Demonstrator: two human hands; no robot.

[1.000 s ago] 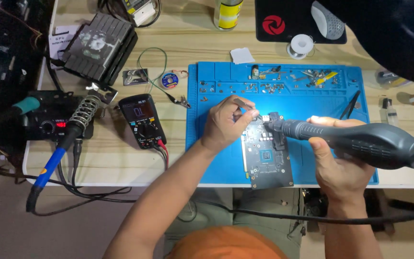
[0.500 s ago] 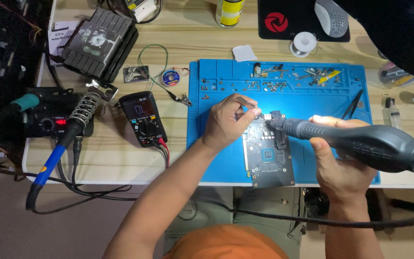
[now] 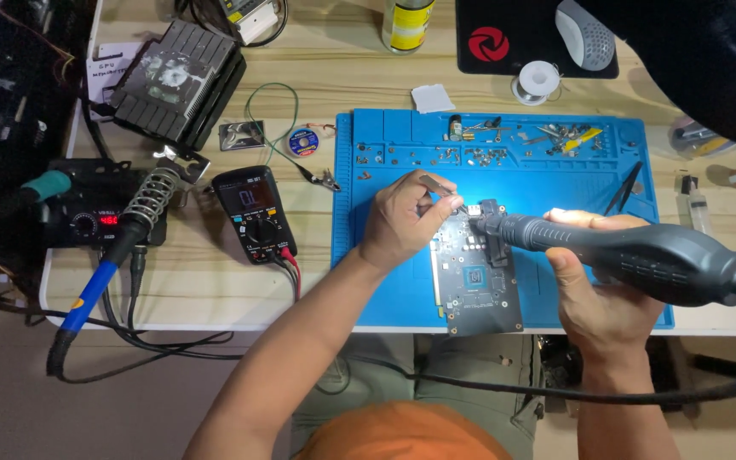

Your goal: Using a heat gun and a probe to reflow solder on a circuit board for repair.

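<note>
A dark circuit board (image 3: 480, 281) lies on the blue work mat (image 3: 385, 162), its near end reaching the desk's front edge. My left hand (image 3: 402, 221) holds thin metal tweezers (image 3: 446, 189), their tips at the board's top edge. My right hand (image 3: 594, 294) grips a grey hot-air handpiece (image 3: 641, 255) lying sideways. Its nozzle points left at the board's upper part, close to the tweezer tips. A thick black cable runs from the handpiece off to the right and back under the desk edge.
Left of the mat stand a black multimeter (image 3: 253, 213) with red and black leads, and a soldering station (image 3: 87, 221) with its blue-handled iron (image 3: 100, 273) in a coil holder. A black heatsink (image 3: 181, 81) lies at back left. Several screws, a solder spool (image 3: 537, 83), a mouse (image 3: 585, 34).
Both hands and the handpiece stay almost still over the board. The view has shifted slightly, nothing else has moved.
</note>
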